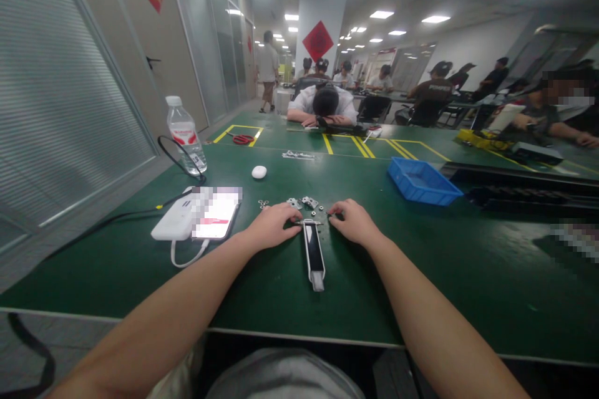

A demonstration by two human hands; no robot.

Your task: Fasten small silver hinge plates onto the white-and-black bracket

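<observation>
A long, narrow frame with white edges and a black middle (314,249) lies on the green table, a grey tab at its near end. Across its far end runs a thin metal rod (312,222). My left hand (275,225) has its fingertips closed at the rod's left end. To the right of the frame, my right hand (354,222) is pinched around something small and dark, too small to name. Beyond the frame are small metal brackets (309,202) and a few loose nuts (321,208). More little metal rings (263,203) lie by my left hand.
On the left are a phone (216,215), a white power bank (174,218) with cable, and a water bottle (186,137). A white earbud case (259,172), red-handled scissors (243,139) and a blue tray (421,182) lie farther out. Opposite, a person (322,105) rests head-down.
</observation>
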